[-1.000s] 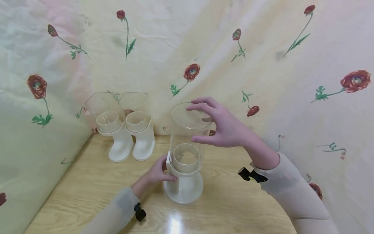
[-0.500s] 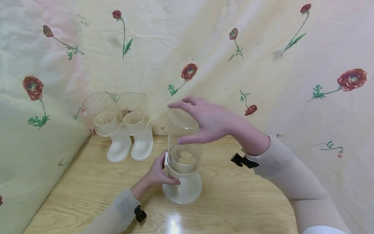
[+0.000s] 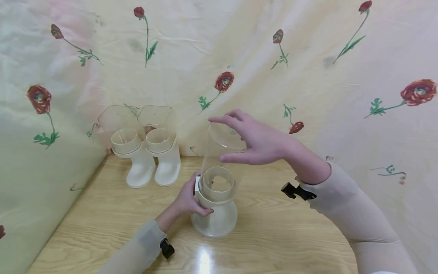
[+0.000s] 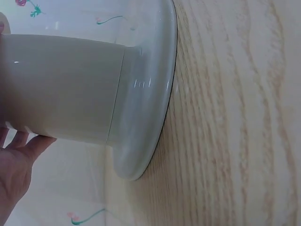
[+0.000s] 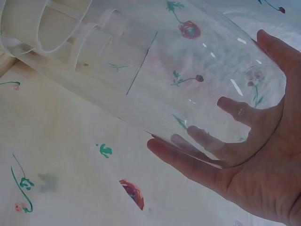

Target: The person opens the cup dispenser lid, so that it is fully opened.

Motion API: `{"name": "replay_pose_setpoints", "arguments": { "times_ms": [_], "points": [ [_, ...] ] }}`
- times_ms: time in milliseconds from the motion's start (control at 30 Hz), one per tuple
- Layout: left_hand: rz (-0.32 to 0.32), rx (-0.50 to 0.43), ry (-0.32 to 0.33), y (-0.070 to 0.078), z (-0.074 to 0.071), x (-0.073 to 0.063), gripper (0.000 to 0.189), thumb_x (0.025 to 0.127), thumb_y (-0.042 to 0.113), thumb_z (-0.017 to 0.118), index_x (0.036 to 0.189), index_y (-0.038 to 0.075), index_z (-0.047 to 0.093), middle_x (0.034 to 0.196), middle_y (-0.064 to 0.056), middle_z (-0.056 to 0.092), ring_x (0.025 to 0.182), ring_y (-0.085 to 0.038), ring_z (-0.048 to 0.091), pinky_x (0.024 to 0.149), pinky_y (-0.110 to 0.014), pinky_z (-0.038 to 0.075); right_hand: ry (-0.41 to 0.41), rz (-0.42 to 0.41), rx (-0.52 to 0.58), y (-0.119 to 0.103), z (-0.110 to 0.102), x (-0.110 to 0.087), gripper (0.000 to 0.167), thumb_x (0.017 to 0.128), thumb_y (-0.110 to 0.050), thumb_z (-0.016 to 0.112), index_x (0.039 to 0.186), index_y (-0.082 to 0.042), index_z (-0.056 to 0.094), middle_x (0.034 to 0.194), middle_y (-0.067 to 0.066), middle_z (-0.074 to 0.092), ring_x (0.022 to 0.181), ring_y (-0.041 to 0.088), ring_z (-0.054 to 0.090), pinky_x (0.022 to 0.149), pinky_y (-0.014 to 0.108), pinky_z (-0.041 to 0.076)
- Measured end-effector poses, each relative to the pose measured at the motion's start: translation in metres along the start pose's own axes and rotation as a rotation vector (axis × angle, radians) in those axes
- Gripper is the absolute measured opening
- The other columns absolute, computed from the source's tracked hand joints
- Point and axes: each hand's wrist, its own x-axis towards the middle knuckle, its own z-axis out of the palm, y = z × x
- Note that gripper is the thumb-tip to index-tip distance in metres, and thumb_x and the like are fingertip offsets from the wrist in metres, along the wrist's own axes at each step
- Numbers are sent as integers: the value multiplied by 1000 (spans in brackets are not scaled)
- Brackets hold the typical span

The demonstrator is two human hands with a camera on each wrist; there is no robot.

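Clasping the top of a clear tube (image 3: 213, 150): right hand (image 3: 258, 140), fingers spread.
Fingertips reach the rim's nine-o'clock edge, short of it a second ago; the tube leans slightly toward one o'clock, suggesting its fit is being adjusted. Left hand (image 3: 189, 198), at nine o'clock, wraps the white stand (image 3: 217, 222) on the table (image 3: 280, 228). Two matching stands (image 3: 167, 173): ten o'clock.

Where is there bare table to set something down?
Bare table lies right of the middle stand and at front left, between the left sleeve and the floral cloth. Crowded: back left, two similar stands side by side; at the middle stand's top, the right hand; at its side, the left hand.
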Motion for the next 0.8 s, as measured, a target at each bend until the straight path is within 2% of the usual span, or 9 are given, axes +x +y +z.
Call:
{"name": "replay_pose_setpoints", "arguments": {
  "times_ms": [167, 267, 367, 500, 600, 800],
  "points": [
    [1, 10, -5, 3, 0, 0, 110, 52, 8, 98, 150, 7, 46, 135, -20, 68, 122, -38, 67, 112, -30, 54, 98, 19, 53, -4, 2, 5, 78, 79, -50, 92, 148, -29, 60, 148, 1, 58, 126, 20, 59, 90, 40, 64],
    [-25, -10, -6, 5, 0, -1, 109, 53, 7, 98, 149, 8, 48, 136, -25, 66, 124, -32, 67, 113, -28, 54, 113, 26, 39, -10, 2, 11, 78, 76, -51, 94, 145, -29, 65, 150, 3, 61, 133, 22, 61, 91, 41, 64],
    [-48, -31, -4, 5, 0, -1, 108, 52, 4, 98, 149, 7, 48, 136, -24, 66, 125, -30, 66, 113, -27, 53, 92, 33, 15, -17, 1, 17, 80, 75, -52, 94, 146, -28, 65, 153, 7, 61, 141, 25, 58, 103, 45, 60],
    [-57, -25, -3, 6, 0, -2, 110, 53, 5, 98, 150, 7, 47, 136, -15, 68, 125, -30, 66, 113, -27, 53, 55, 52, 11, -22, -1, 22, 82, 75, -52, 94, 148, -27, 64, 154, 10, 59, 145, 29, 54, 117, 50, 51],
    [-52, -15, -4, 5, 0, -3, 110, 53, 6, 99, 151, 7, 47, 136, -15, 68, 124, -29, 66, 114, -28, 52, 38, 55, 16, -21, -3, 23, 83, 76, -52, 94, 148, -27, 63, 153, 9, 60, 143, 28, 56, 116, 50, 52],
    [-52, -14, -1, 3, 0, -4, 114, 53, 7, 98, 153, 6, 44, 140, -21, 65, 127, -28, 65, 115, -28, 51, 44, 42, 44, -12, -6, 22, 82, 76, -47, 95, 148, -25, 62, 148, 0, 63, 126, 24, 64, 97, 44, 59]
  ]
}}
